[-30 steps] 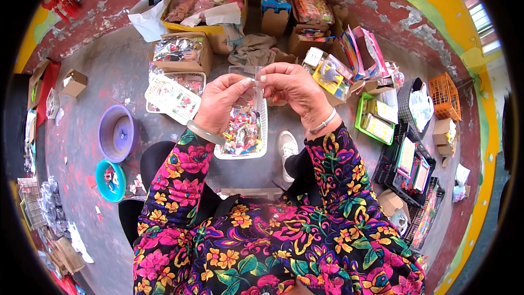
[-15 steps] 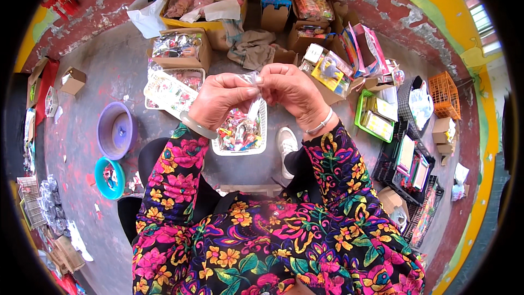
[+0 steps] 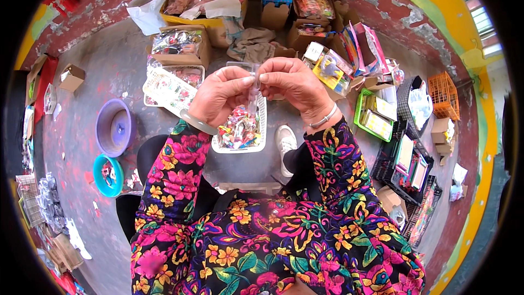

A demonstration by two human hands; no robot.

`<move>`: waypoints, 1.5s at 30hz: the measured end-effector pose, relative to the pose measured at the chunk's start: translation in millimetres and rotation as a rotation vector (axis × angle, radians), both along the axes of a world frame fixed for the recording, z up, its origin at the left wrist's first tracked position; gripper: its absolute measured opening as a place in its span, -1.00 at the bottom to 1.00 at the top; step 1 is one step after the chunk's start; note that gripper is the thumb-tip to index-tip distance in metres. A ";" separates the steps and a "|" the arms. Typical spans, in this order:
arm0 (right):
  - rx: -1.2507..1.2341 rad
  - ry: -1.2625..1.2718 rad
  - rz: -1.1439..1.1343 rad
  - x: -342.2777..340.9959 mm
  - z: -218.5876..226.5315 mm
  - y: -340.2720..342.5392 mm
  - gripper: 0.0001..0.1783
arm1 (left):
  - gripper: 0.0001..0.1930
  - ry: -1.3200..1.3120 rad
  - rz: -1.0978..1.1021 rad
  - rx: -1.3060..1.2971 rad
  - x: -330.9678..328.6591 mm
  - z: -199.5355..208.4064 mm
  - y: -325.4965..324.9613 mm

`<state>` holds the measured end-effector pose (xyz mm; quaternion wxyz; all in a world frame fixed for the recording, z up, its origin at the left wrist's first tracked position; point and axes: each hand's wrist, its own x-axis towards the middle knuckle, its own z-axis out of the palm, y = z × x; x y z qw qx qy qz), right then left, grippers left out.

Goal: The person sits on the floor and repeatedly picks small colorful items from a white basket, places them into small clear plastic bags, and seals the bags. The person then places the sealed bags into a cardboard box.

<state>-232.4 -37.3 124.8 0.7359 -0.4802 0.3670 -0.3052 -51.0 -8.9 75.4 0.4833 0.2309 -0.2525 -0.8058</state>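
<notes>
Between my hands is a small clear plastic bag (image 3: 254, 98), its thin film stretching up behind the fingertips and hanging down below them. My left hand (image 3: 219, 97) pinches one side of it with thumb and forefinger. On the other side, my right hand (image 3: 297, 88) grips it with thumb and fingertips. Whether anything lies inside the bag is hard to see. Directly beneath my hands stands a white plastic basket (image 3: 238, 150) of small colourful wrapped items (image 3: 240, 130), partly hidden by my hands and the bag.
Left on the floor are a purple basin (image 3: 115, 129) and a turquoise bowl (image 3: 108, 176). Ahead stand cardboard boxes (image 3: 204, 49) of packaged goods and a patterned white tray (image 3: 170, 90). To the right are a green basket (image 3: 375, 116), a black crate (image 3: 404, 155) and an orange crate (image 3: 443, 95).
My fingertips have shifted slightly apart on the clear bag, and its film now shows more spread out above and below them. My right wrist has moved a little to the right.
</notes>
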 end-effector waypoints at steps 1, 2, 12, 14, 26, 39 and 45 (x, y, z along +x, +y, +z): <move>-0.016 0.016 -0.007 -1.4 -1.5 -1.2 -0.90 | -0.93 -0.023 -0.021 0.021 -0.1 0.0 -0.8; -0.031 0.032 -0.013 -2.9 -4.8 -3.9 -0.90 | -0.92 -0.156 0.072 -0.033 -3.4 0.8 -0.7; -0.632 0.519 -0.146 10.6 -18.4 -4.6 -0.86 | -0.82 -0.870 0.334 -0.397 -11.6 -9.1 -2.5; -0.750 0.603 -0.114 13.8 -19.6 -2.3 -0.85 | -0.80 -0.682 0.248 -0.284 -9.7 -13.0 -2.9; -1.068 0.804 -0.103 22.1 -28.3 5.4 -0.91 | -0.81 -0.578 0.141 -0.148 -9.4 -17.0 -2.7; -1.223 0.971 -0.198 30.6 -26.4 11.9 -0.90 | -0.90 -0.593 0.356 -0.066 -14.9 -15.0 -3.8; -1.329 1.061 -0.322 35.2 -30.8 14.3 -0.92 | -0.92 -0.523 0.319 -0.042 -14.8 -12.7 -3.3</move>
